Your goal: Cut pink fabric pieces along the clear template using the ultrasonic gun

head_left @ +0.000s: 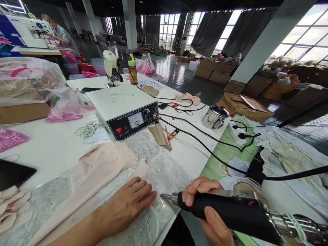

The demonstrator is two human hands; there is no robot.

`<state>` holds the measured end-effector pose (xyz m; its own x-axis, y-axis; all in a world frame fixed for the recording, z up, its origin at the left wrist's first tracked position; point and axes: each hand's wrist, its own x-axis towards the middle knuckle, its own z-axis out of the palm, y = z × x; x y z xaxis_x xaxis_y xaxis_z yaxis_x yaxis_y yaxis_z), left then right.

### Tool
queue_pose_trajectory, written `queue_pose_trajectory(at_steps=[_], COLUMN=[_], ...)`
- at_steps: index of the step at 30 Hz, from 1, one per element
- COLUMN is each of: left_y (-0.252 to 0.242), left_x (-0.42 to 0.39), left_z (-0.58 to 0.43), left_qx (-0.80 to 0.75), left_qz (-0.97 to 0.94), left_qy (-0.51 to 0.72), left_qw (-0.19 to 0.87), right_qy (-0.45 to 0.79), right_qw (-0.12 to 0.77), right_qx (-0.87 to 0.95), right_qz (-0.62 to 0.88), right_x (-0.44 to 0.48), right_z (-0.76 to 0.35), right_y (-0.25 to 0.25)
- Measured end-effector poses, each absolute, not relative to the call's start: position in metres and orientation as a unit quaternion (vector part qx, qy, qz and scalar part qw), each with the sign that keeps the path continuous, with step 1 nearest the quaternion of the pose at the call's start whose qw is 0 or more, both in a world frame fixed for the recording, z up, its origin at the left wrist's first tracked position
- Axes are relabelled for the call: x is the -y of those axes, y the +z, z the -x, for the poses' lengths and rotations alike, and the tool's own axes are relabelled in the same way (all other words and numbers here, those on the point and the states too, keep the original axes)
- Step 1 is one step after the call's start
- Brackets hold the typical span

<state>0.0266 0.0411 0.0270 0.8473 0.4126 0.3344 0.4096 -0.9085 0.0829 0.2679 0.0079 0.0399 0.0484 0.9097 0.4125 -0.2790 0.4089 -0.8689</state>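
Note:
My right hand (205, 201) is wrapped round the black handpiece of an ultrasonic spot welder (228, 210). Its narrow metal tip (166, 196) points left and ends right beside the fingers of my left hand (130, 201). That left hand lies on a clear, glossy sheet (164, 171), with its fingers curled together and the fingertips hidden beneath. A long piece of pale pink fabric (102, 164) stretches over the sheet behind the left hand and forearm. Whether the left fingers pinch any fabric cannot be seen.
The welder's control box (133, 119) stands behind the fabric, its black cable (205, 147) running to the right. Orange snips (173, 134), a steel mug (215, 117) and pale green elastic bands (89, 128) lie around it. Cut pink pieces (12, 208) sit at left. A person (63, 34) works farther back.

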Motion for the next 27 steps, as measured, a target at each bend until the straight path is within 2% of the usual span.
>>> queue_pose_trajectory(at_steps=[27], left_y=[0.03], left_x=[-0.04], left_z=[-0.027], left_qx=[-0.222], left_qz=[-0.957], left_qy=[0.189], left_qw=[-0.003], right_qy=[0.438], right_qw=[0.675], right_qx=[0.531], right_qz=[0.265], right_x=[-0.029], right_z=[-0.252], right_y=[0.043])
